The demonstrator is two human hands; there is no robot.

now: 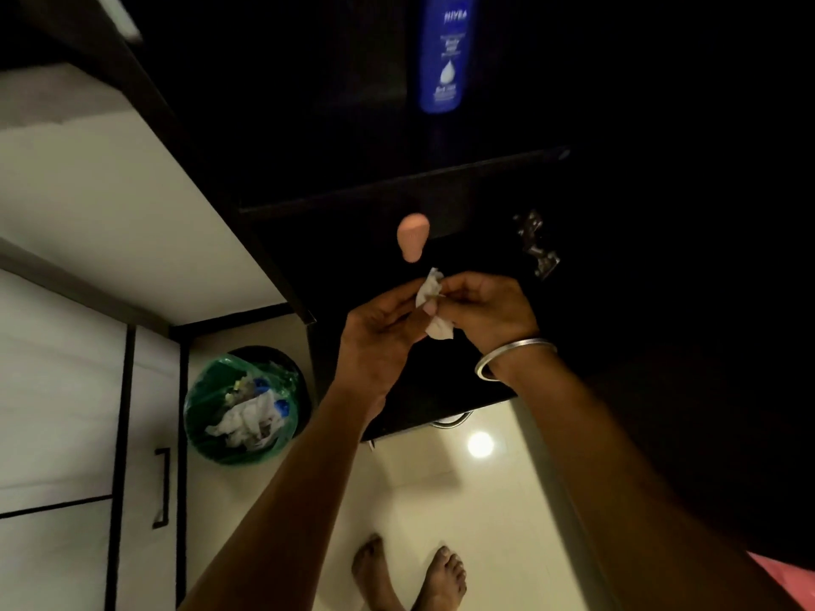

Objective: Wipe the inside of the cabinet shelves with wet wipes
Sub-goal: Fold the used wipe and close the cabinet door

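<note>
1. White crumpled wet wipe (434, 308) at frame centre, pinched between both hands in front of the dark cabinet (485, 191).
2. Left hand (379, 332) fingers curled onto the wipe's left side, palm turned upward toward the camera.
3. Right hand (485, 306) fingertips pinching the wipe's right side; silver bangle (514, 357) round that wrist.
4. Both forearms reaching up from the lower edge of the frame.
5. Blue lotion bottle (445, 50) at upper centre, standing inside the dark cabinet; white print on its label.
6. Small pink rounded object (412, 235) just above the hands, near a shelf edge (397, 187); kind not clear.
7. Metal hinge (536, 244) to the right of the pink object, on the dark cabinet wall.
8. Bin with green liner (242, 403) at lower left of centre, on the floor, holding crumpled white wipes and scraps.
9. Pale glossy floor (441, 491) at bottom centre with a bright light reflection; two bare feet (410, 575) at the bottom edge.
10. White cupboard front with black handle (162, 487) at lower left.
11. Pink cloth sliver (785, 575) at lower right edge.
</note>
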